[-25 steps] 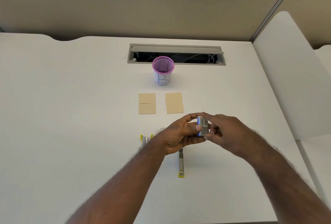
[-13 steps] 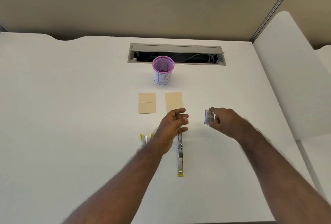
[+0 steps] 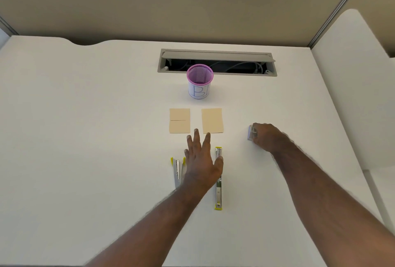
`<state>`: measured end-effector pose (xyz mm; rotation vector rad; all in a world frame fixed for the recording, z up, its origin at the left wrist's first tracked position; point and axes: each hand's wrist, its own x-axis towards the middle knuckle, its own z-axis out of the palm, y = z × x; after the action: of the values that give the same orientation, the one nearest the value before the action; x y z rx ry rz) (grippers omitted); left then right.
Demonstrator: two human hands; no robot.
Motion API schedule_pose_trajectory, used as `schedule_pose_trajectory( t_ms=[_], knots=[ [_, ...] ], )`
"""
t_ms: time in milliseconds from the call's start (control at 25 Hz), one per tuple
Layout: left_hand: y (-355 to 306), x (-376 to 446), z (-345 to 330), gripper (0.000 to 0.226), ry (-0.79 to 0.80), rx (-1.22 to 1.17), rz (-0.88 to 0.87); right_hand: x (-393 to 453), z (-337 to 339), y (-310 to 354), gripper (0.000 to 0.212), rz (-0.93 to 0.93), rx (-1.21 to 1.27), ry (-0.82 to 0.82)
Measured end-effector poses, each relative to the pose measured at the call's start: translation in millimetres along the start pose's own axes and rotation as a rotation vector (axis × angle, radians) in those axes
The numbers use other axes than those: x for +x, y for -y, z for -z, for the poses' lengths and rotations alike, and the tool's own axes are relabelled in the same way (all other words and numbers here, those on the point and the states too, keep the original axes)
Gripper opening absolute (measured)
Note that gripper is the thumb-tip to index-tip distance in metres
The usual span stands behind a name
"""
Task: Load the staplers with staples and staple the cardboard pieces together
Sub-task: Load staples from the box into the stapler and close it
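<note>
So we're in the loading stage here, nothing stapled yet as far as I can tell.

Starting on the left: there's an opened stapler (image 3: pixel 177 171) lying on the desk (image 3: pixel 85 138), yellow tabs at its far end, metal channel showing. Just right of it the left hand (image 3: pixel 201 160) lies flat, fingers straight and spread, gripping nothing; I can't tell if the palm actually touches the desk. Its thumb sits right against the second stapler (image 3: pixel 218 178), which is swung fully open and stretched out long, near to far. Can't tell whether either channel has staples in it, too small to see.

Beyond the hand are the cardboard pieces (image 3: pixel 179 120), a left pair butted edge to edge and a single piece (image 3: pixel 212 120) to the right, with the pink mesh cup (image 3: pixel 199 81) further back.

Over on the right, the right hand (image 3: pixel 267 137) has its fingers curled around the staple box (image 3: pixel 252 132), down at desk level, well apart from the staplers. Whether the box is resting on the desk or just above it, can't say.

My guess at the next move: let go of the box, then close up the long stapler so it can be used on the cardboard. Needs a steady hold on the base so the thing doesn't skate.
</note>
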<state>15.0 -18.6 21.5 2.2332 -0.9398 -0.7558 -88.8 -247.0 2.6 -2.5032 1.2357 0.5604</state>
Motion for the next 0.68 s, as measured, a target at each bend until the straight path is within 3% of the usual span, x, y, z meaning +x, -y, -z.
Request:
schedule_pose_trajectory(
  t_ms=[160, 280, 360, 480, 680],
  knots=[
    [5.9, -15.4, -8.6, 0.06, -0.079, -0.025, -0.06, -4.7, 5.6, -2.5, 0.046, -0.076, 0.202, -0.084],
    [9.5, -19.5, -10.6, 0.051, -0.112, -0.083, -0.012, -25.9, 0.2, -1.4, 0.013, -0.078, 0.57, -0.256],
    [10.2, -18.5, -11.3, 0.051, -0.051, -0.182, 0.047, -43.7, -12.0, 7.5, 0.016, -0.029, 0.751, -0.203],
    [12.2, -14.4, -15.0, 0.048, 0.054, -0.179, 0.128, -62.3, -38.1, 27.1, 0.016, -0.043, 1.029, 0.001],
    [7.5, -4.7, -15.0, 0.025, 0.217, -0.172, 0.258, -72.9, -70.8, 53.8, 0.012, -0.125, 1.131, 0.049]
  ],
)
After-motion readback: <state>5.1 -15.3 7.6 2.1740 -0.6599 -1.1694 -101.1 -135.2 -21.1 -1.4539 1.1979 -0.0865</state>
